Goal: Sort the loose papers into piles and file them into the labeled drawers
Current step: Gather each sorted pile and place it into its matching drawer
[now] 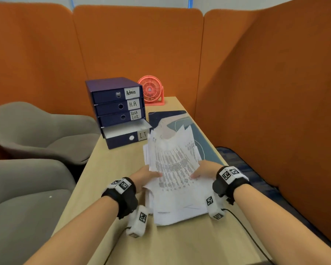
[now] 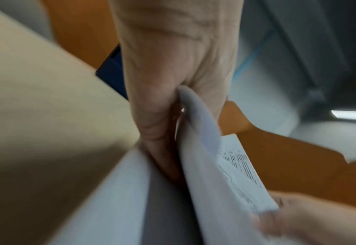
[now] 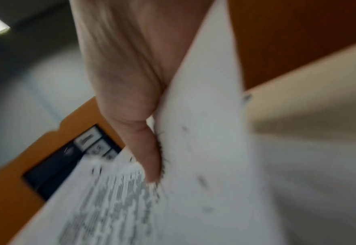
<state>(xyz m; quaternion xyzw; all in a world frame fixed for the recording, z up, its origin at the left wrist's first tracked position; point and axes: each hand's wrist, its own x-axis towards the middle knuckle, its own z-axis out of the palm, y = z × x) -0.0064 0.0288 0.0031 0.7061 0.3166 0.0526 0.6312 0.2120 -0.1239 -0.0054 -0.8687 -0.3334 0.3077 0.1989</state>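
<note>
A thick stack of printed white papers (image 1: 172,159) is lifted off the wooden table (image 1: 107,169), tilted with its far end up. My left hand (image 1: 145,175) grips its left edge and my right hand (image 1: 203,170) grips its right edge, thumbs on top. More white sheets (image 1: 176,209) lie flat beneath. In the left wrist view my left hand (image 2: 162,116) pinches the papers (image 2: 202,165). In the right wrist view my right hand's thumb (image 3: 150,159) presses on the printed papers (image 3: 193,149). The blue drawer unit (image 1: 115,104) stands behind; its bottom drawer labelled I.T (image 1: 126,133) is pulled out.
The other drawers read Admin, H.R and Task List. A pink desk fan (image 1: 151,90) stands behind the unit. A blue patterned desk mat (image 1: 199,134) lies under the papers. Orange partitions surround the table; grey chairs (image 1: 36,131) sit to its left. A black cable (image 1: 243,226) runs by my right arm.
</note>
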